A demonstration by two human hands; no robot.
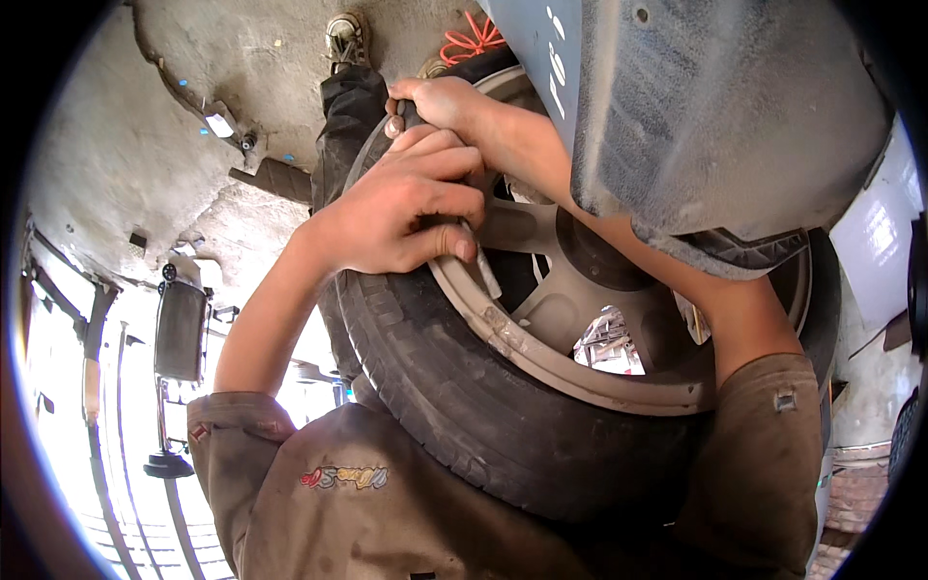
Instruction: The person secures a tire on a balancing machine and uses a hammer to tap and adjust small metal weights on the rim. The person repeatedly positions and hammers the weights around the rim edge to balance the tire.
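Note:
A wheel with a black tyre [454, 406] and a dusty grey spoked rim [580, 372] leans close against my body. My left hand [411, 203] lies over the tyre's left side, its fingers curled in and its thumb at the rim's edge. A pale narrow strip [490, 274] sticks out beneath that thumb at the rim; whether the fingers grip it, I cannot tell. My right forearm crosses the wheel's face, and my right hand [440, 101] is closed round the tyre's far left edge, just beyond my left hand. Its fingertips are partly hidden.
A large dusty dark panel [715, 116] overhangs the wheel at the upper right. A dark-trousered leg [338, 126] and a shoe [346, 39] are beyond the tyre. Orange coiled hose [471, 39] lies at the top. Metal workshop equipment [181, 324] stands at the left.

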